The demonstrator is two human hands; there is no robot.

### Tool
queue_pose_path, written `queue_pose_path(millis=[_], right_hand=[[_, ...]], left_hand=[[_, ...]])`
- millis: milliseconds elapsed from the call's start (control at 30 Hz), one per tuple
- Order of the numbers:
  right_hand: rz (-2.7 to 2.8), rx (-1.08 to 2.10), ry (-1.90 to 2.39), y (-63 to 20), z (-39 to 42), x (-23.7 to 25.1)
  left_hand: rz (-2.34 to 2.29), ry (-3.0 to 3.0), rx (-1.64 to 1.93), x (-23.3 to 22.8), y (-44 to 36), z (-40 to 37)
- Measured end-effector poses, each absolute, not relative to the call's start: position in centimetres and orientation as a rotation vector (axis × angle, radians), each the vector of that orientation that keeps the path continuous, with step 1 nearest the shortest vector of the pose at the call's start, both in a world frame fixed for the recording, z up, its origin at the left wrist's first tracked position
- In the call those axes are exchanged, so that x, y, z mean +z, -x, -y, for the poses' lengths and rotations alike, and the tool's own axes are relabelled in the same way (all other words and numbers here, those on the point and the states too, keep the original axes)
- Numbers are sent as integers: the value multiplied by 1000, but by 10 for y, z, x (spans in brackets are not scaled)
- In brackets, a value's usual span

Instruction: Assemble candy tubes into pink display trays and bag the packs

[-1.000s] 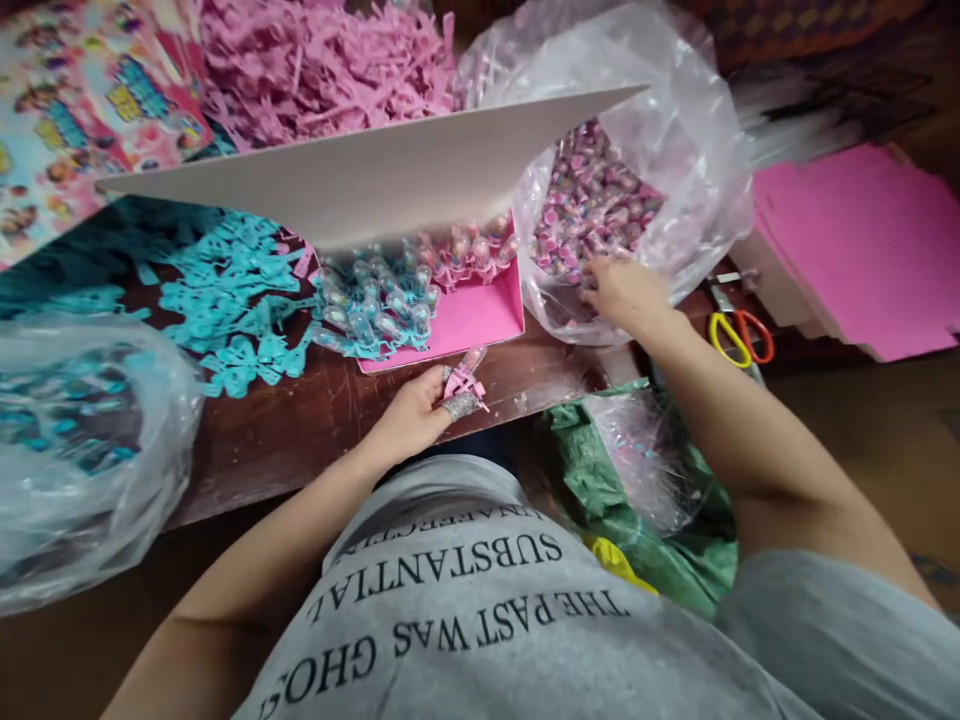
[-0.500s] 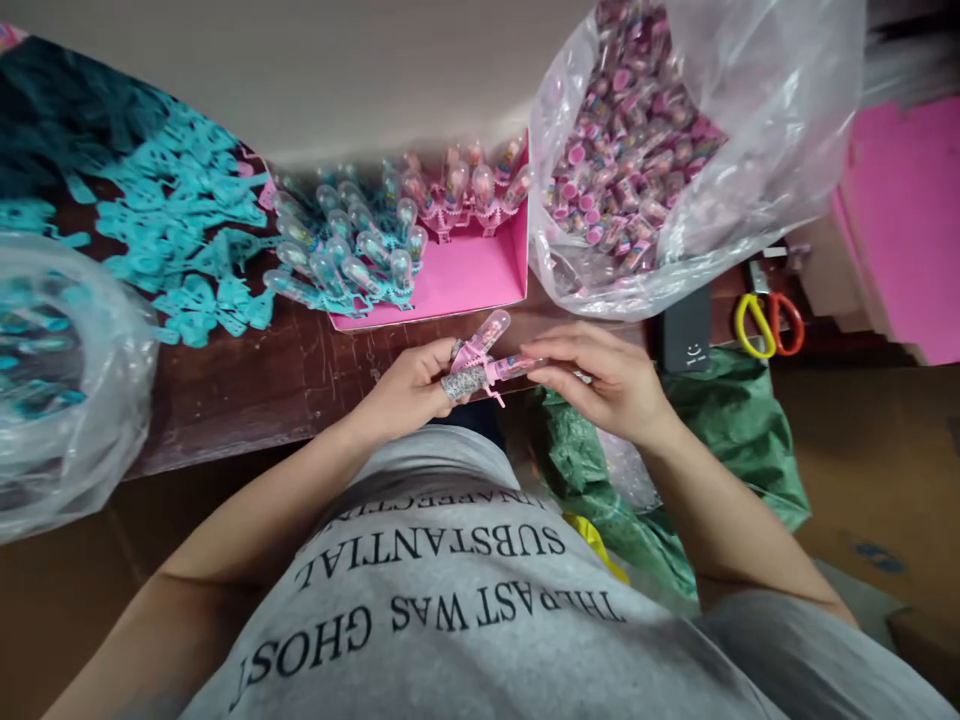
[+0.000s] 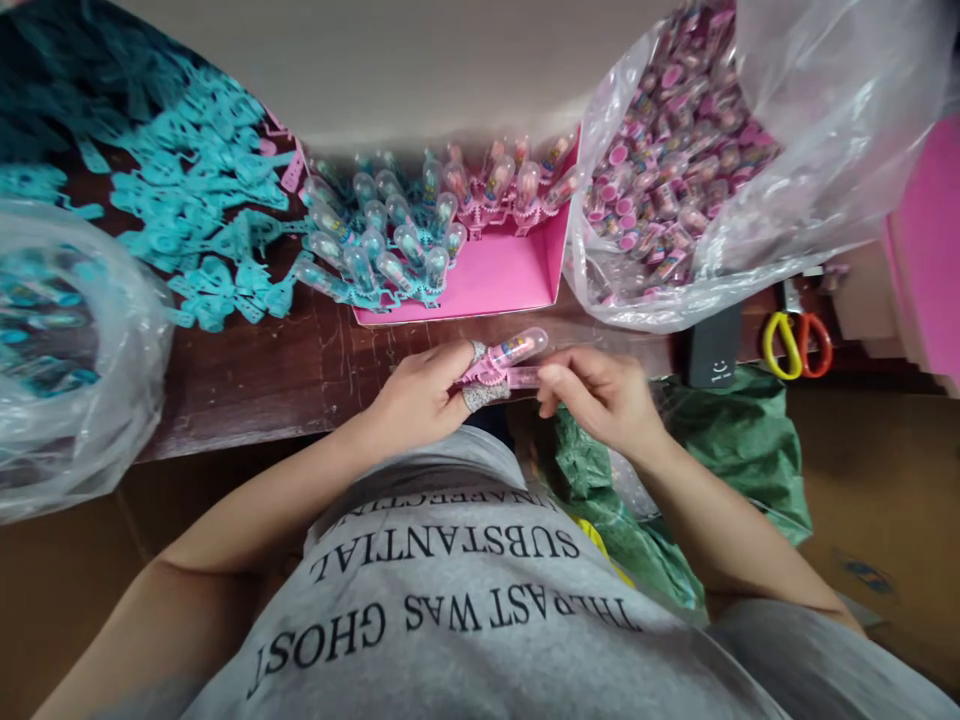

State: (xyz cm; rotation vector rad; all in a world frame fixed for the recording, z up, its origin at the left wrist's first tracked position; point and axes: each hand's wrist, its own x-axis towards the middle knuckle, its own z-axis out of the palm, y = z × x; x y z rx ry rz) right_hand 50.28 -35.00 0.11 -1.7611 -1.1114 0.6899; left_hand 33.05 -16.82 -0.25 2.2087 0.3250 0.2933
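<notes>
My left hand (image 3: 424, 395) grips a pink plastic holder (image 3: 484, 368) with a clear capsule (image 3: 517, 348) seated in it; a grey wrap covers the thumb. My right hand (image 3: 596, 395) pinches a second clear pink capsule (image 3: 523, 377) against that holder, right beside the left fingers. Both hands hover at the near edge of the dark wooden table (image 3: 300, 370). Just beyond them lies a pink tray (image 3: 495, 280) with finished blue and pink capsule pieces. A clear bag of pink capsules (image 3: 675, 180) stands open at the right.
Loose teal holders (image 3: 202, 230) are heaped at the left, beside a clear bag of teal pieces (image 3: 52, 340). Yellow and orange scissors (image 3: 795, 345) and a small black block (image 3: 712, 350) lie at the right. A green bag (image 3: 720, 440) hangs below the table edge. A grey board (image 3: 420, 60) leans behind.
My right hand left the bag of pink capsules with a capsule and came to the holder in my left hand. The view tilted down and closer.
</notes>
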Motion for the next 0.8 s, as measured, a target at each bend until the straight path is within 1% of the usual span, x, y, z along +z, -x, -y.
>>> queue_pose_path(millis=[67,100,200,300,367,433,500,567,633,700,800], right_hand=[[1001,865,1768,-506,348,-2],[988,877,1750,-509,347,-2],[1150,713,1661,-525,349,7],[1505,518,1613,-541,349,25],[1622,506,1584,-546,346,36],[1508,644,1527,-546,340,43],[1330,854,1434,-541,332,46],[1293,934,1427,-536,323,49],[1377,844,1542,-537,316,53],[1429,611,1696,-547,309,59],[1486,282,1864,-574,292,63]], left_hand=[[-322,-2255,294,-1,-328,165],[-339,-2224,281,1,-327,163],[-422,-1983,215,10,-327,157],[-438,-1688,-28,22,-329,155],[-423,-1600,-160,28,-331,157],[-420,-1724,-60,31,-333,161],[-403,-2019,183,29,-335,165],[-314,-2327,370,26,-337,163],[-183,-2523,480,25,-341,154],[-128,-2590,604,29,-345,137],[-212,-2614,752,47,-349,105]])
